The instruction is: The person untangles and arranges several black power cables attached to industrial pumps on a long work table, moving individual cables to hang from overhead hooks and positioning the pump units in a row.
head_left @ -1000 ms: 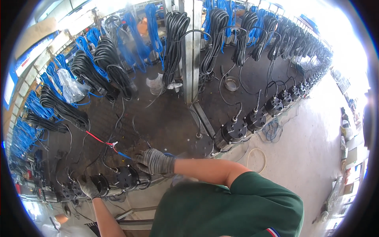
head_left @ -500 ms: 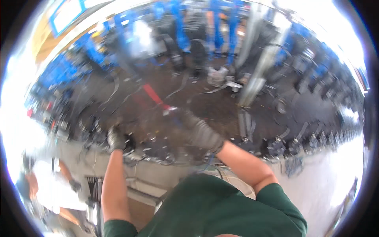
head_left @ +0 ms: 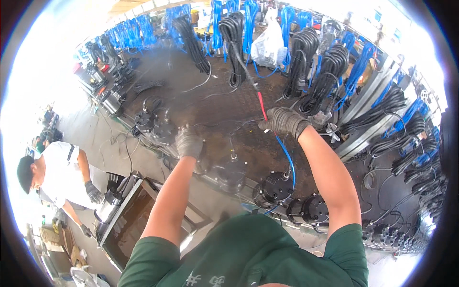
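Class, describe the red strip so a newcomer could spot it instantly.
Start at the dark bench, then find the gloved right hand over it. The red strip runs up from that hand to a dark cable. Its colour sets it apart from that cable and the blue wire below.

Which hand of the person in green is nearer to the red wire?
Right. The right hand is at the lower end of the red wire; the left hand is apart, farther left.

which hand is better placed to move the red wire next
Probably the right hand: it seems to grip the red wire's lower end, with the blue wire running down from there. The left hand is well apart from both, beside a black motor.
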A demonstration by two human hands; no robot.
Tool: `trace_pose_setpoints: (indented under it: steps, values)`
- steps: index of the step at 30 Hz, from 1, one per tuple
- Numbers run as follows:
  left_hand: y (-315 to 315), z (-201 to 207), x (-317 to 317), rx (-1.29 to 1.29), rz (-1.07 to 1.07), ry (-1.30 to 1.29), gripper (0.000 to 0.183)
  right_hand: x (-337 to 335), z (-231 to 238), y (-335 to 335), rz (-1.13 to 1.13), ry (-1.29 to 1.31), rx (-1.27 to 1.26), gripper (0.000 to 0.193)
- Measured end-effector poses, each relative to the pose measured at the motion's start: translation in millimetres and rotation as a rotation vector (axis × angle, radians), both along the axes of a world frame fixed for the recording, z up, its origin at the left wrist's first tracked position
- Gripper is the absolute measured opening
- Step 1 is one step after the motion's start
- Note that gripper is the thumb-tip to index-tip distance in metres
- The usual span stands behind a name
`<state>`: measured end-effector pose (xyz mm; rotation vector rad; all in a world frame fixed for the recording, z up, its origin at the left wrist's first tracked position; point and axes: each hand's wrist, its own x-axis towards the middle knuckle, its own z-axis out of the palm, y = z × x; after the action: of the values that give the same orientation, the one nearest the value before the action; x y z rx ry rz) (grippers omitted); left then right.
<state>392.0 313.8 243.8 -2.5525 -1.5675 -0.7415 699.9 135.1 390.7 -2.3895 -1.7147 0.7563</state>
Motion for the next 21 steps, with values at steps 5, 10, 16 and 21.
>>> trace_pose_setpoints:
  steps: [5,10,16,21]
  values:
    - [0.7,-3.8,0.1,-0.023,0.010,0.001,0.036,-6.8,-0.5,49.9,-0.272,0.499,0.504,0.051]
    - [0.4,-1.9,1.2,0.011,0.012,-0.020,0.035,-5.0,-1.6,78.5,-0.448,1.165,0.632,0.040]
    - [-2.1,5.1,1.3,-0.169,0.044,0.037,0.048,-2.6,-4.6,73.8,-0.379,1.015,0.674,0.026]
    - [1.1,0.0,2.7,-0.067,0.050,-0.007,0.037,1.5,6.0,60.9,-0.343,0.908,0.630,0.024]
